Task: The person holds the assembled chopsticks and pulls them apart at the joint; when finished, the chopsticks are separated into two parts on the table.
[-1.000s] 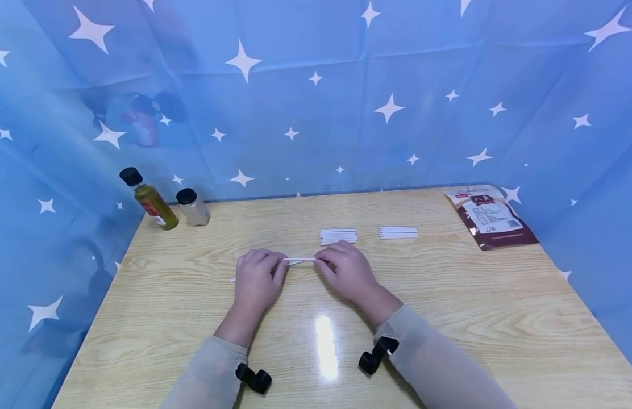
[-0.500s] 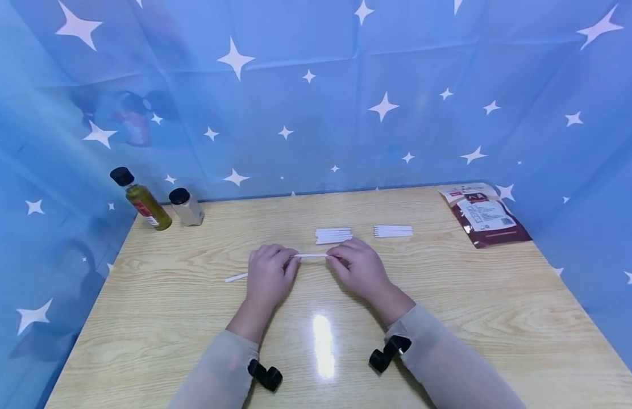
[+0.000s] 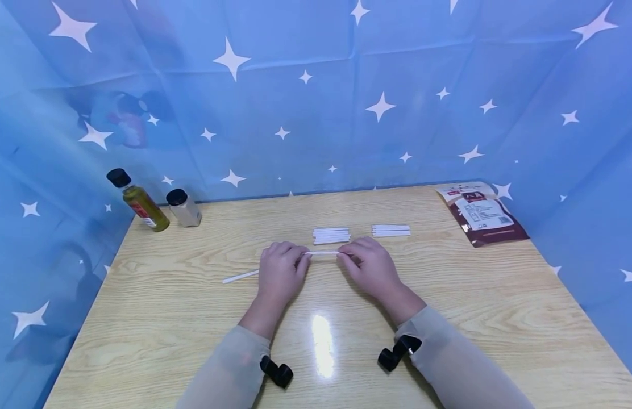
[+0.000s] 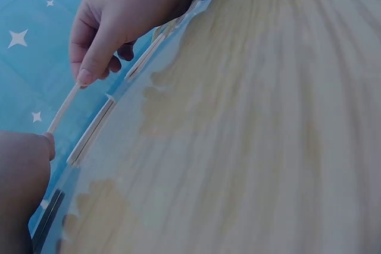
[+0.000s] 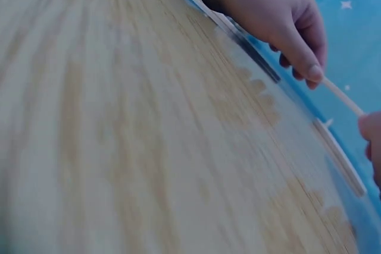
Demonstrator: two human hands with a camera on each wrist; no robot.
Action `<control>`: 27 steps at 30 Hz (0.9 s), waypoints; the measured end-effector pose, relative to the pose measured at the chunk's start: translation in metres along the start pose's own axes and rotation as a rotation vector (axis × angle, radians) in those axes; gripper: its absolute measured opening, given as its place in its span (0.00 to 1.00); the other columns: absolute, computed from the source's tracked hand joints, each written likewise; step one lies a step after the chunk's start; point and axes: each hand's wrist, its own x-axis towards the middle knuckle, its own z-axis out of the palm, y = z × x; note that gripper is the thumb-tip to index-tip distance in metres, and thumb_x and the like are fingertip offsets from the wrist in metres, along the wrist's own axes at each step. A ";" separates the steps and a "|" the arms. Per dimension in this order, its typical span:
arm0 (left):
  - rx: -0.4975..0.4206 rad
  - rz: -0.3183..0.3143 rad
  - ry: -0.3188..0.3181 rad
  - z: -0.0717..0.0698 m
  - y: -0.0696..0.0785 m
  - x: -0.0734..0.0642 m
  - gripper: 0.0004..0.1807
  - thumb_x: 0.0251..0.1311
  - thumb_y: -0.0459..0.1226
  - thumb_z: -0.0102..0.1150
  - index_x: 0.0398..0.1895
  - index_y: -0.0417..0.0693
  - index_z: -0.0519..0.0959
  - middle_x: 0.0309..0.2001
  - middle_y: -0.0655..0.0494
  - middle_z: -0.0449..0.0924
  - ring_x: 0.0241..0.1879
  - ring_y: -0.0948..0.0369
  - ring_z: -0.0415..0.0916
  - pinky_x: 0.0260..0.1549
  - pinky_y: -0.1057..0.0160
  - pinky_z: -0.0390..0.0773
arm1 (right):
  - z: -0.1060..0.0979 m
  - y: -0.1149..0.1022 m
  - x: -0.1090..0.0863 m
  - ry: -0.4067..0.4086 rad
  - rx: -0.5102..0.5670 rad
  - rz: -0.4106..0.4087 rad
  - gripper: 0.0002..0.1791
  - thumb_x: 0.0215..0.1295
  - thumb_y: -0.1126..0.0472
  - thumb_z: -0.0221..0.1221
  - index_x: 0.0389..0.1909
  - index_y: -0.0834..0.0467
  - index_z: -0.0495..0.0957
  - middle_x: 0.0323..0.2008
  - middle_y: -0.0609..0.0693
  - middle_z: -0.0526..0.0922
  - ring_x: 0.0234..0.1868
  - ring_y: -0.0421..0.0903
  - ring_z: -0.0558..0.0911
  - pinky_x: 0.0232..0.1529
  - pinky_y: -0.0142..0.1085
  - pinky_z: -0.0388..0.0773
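A thin white stick (image 3: 323,253) spans the gap between both hands, held level above the table. My left hand (image 3: 282,270) pinches its left end between thumb and fingers. At the other end, the thumb and fingers of my right hand (image 3: 369,266) pinch it too. The left wrist view shows the same stick (image 4: 63,109) raised off the tabletop. Another white stick (image 3: 239,276) lies on the table, partly covered by my left hand. Just beyond the hands lie a row of white sticks (image 3: 331,236) and, to its right, a second row (image 3: 390,230).
An oil bottle (image 3: 145,208) with a black cap and a black-lidded jar (image 3: 185,209) stand at the table's back left. A maroon and white pouch (image 3: 482,215) lies at the back right. Blue star-patterned cloth (image 3: 275,102) hangs behind the wooden table (image 3: 157,329).
Both hands have shifted to the right with the stick between them. More of the stick lying at the left now shows beside my left hand. The head view has turned slightly.
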 end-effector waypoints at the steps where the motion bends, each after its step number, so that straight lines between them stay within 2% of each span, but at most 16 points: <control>1: -0.004 0.002 0.003 0.002 0.002 0.001 0.05 0.68 0.41 0.73 0.39 0.51 0.92 0.38 0.56 0.88 0.41 0.52 0.82 0.43 0.48 0.78 | -0.002 0.001 -0.001 0.009 -0.004 0.005 0.03 0.66 0.63 0.74 0.38 0.57 0.91 0.36 0.49 0.90 0.41 0.50 0.85 0.46 0.47 0.84; 4: -0.023 0.014 0.020 0.007 0.008 0.004 0.04 0.67 0.40 0.74 0.38 0.50 0.92 0.37 0.55 0.89 0.40 0.51 0.82 0.42 0.48 0.79 | -0.008 0.004 -0.003 0.028 -0.013 0.012 0.03 0.65 0.63 0.74 0.39 0.57 0.91 0.36 0.50 0.90 0.42 0.52 0.86 0.51 0.51 0.83; 8: -0.031 0.030 0.030 0.014 0.014 0.006 0.05 0.66 0.41 0.75 0.38 0.49 0.92 0.37 0.55 0.89 0.39 0.52 0.82 0.43 0.48 0.79 | -0.014 0.011 -0.007 0.031 -0.013 0.024 0.03 0.65 0.64 0.73 0.38 0.57 0.91 0.35 0.48 0.89 0.40 0.51 0.86 0.50 0.50 0.82; 16: -0.038 0.042 -0.017 0.023 0.026 0.011 0.07 0.68 0.43 0.72 0.39 0.50 0.92 0.38 0.55 0.89 0.40 0.52 0.82 0.43 0.50 0.78 | -0.026 0.022 -0.014 0.031 -0.013 0.034 0.02 0.65 0.64 0.73 0.37 0.58 0.90 0.35 0.49 0.89 0.40 0.50 0.85 0.46 0.49 0.83; 22: -0.080 0.049 -0.030 0.034 0.042 0.014 0.05 0.69 0.41 0.72 0.38 0.50 0.91 0.37 0.56 0.88 0.39 0.53 0.84 0.45 0.50 0.81 | -0.040 0.027 -0.022 0.008 -0.030 0.116 0.03 0.68 0.64 0.72 0.40 0.57 0.89 0.38 0.49 0.88 0.40 0.46 0.83 0.43 0.46 0.82; 27: -0.134 0.064 -0.048 0.042 0.050 0.016 0.05 0.69 0.41 0.72 0.38 0.50 0.91 0.37 0.57 0.88 0.39 0.56 0.85 0.45 0.52 0.82 | -0.050 0.033 -0.030 -0.017 -0.025 0.172 0.02 0.70 0.63 0.71 0.41 0.56 0.89 0.37 0.45 0.86 0.34 0.40 0.79 0.36 0.39 0.78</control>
